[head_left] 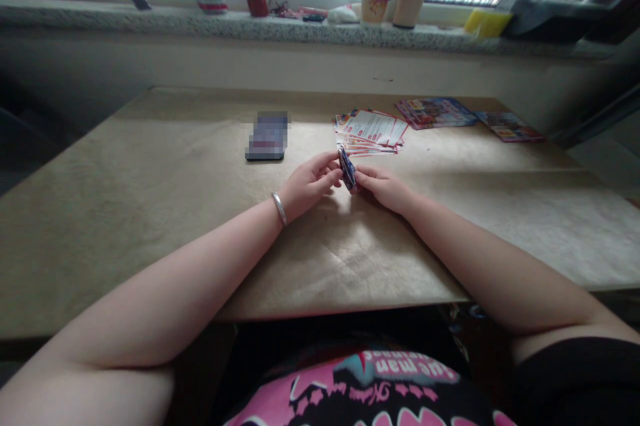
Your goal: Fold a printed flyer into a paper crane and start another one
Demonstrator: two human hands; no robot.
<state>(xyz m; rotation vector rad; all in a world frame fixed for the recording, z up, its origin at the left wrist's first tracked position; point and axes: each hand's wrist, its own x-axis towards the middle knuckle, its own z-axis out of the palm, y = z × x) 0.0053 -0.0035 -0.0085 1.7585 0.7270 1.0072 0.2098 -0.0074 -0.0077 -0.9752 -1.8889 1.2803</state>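
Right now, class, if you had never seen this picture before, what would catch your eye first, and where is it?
Mid-table, the left hand and right hand pinch a small folded paper piece between them. Just behind lies a fanned stack of red-and-white leaflets, with a dark phone to its left. A silver bangle circles the left wrist.

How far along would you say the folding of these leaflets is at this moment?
No finished pieces are visible. In hand: the left hand and right hand pinch one partly folded leaflet between them. Left: a fanned stack of leaflets just beyond, plus two more leaflets lying flat further right.
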